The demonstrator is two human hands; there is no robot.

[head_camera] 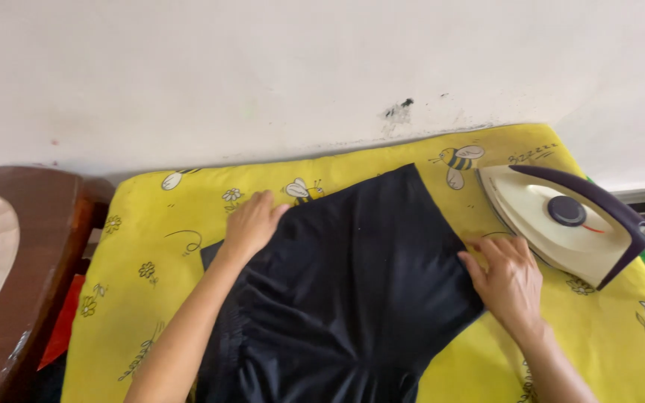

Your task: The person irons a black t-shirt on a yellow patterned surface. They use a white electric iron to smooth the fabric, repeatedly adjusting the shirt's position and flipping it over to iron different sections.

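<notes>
Both hands, left [251,222] and right [509,280], lie open and flat, smoothing the black cloth [352,283] on the yellow cover [143,246]. The iron [561,224] sits just beside the right hand; a careless brush against it could burn.

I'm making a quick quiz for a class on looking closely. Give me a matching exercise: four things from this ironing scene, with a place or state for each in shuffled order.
Things:
1. left hand
2. right hand
3. iron
4. black garment

Places or states:
A. stands at the pad's right end, untouched
B. spread across the yellow bee-print pad
C. flat on the garment's upper left edge
D. on the garment's right edge, next to the iron

Pairs: 1-C, 2-D, 3-A, 4-B
</notes>
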